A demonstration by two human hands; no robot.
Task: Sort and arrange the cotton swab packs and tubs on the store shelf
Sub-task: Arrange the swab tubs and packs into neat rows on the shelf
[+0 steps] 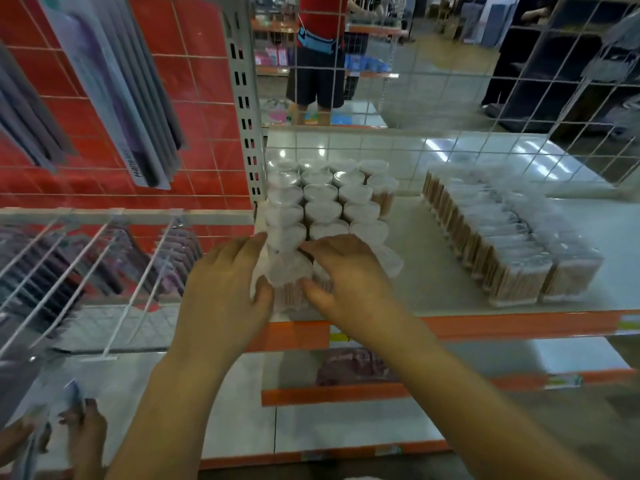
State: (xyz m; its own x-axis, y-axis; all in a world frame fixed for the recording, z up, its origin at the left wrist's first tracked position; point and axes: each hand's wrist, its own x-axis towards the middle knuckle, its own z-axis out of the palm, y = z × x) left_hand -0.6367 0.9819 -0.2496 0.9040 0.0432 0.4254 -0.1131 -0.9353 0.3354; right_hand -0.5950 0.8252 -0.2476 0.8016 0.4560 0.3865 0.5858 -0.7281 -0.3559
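Store shelf (433,282) is backed by white wire mesh. At its 9 o'clock end, round cotton swab tubs (322,206) are ranked in tight columns. The front tub (289,282) is clasped between left hand (225,299) and right hand (349,278), likely for alignment. Rectangular packs (502,244) are rowed at 3 o'clock.

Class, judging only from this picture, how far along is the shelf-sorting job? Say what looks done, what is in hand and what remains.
Done: round tubs stand in tidy rows at the shelf's left end, and the rectangular packs form rows to the right. In hand: the left hand and right hand hold the front tub at the shelf edge. Left: seating that tub; bare shelf between the groups suggests space to fill.
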